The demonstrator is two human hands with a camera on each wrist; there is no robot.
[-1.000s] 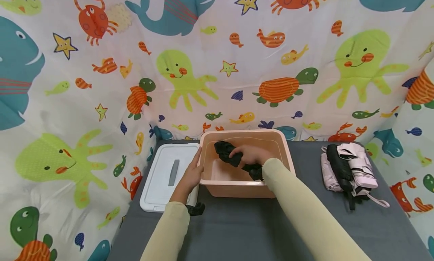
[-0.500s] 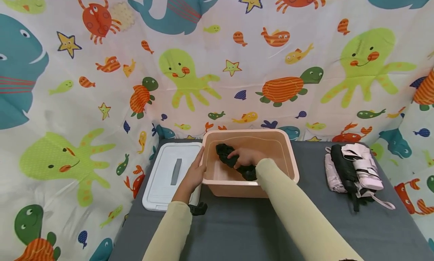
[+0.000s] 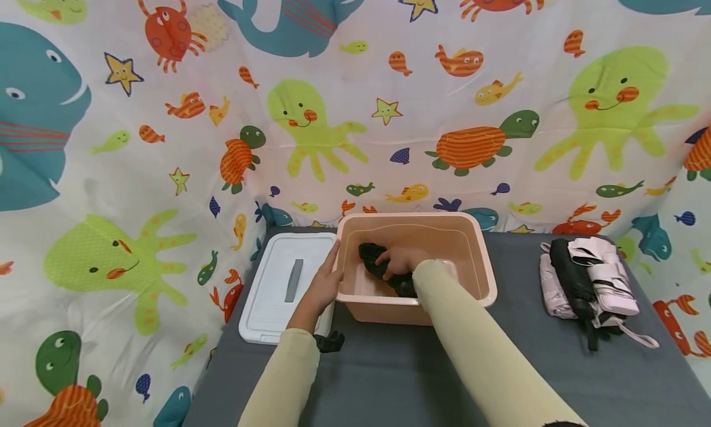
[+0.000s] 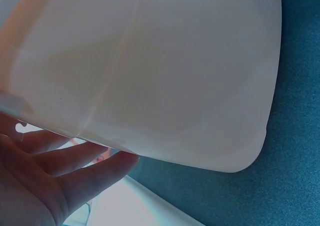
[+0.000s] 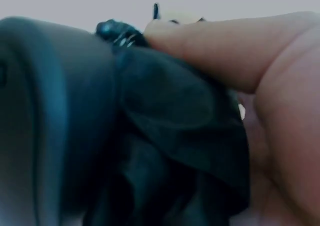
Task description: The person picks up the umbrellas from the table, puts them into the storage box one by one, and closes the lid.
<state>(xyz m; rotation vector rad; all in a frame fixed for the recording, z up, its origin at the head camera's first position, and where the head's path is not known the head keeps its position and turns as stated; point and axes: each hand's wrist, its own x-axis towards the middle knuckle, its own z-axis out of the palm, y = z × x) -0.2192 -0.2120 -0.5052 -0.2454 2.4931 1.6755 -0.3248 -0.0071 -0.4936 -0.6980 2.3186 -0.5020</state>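
Observation:
A black folding umbrella (image 3: 370,254) lies slantwise in the peach plastic bin (image 3: 383,313), toward its left half. My right hand (image 3: 404,260) reaches into the bin and grips the umbrella; in the right wrist view the thumb runs along its dark folded fabric (image 5: 185,121), and a thick grey-black rounded end (image 5: 75,111) sits beside it. The left hand (image 3: 326,286) rests with straight fingers along the bin's left side. Close up in the left wrist view, those fingers (image 4: 95,178) touch the edge of the bin wall (image 4: 175,81).
Left of the bin sits a white lidded box (image 3: 272,285) with a grey handle. On the right of the grey tabletop (image 3: 389,377) lie folded umbrellas, a black one (image 3: 572,279) and a pale pink one (image 3: 611,279). A sea-animal curtain (image 3: 333,137) hangs behind.
My right hand has shifted left and slightly down inside the bin with the umbrella. The left hand keeps its place on the bin, while the whole view slides a little rightward.

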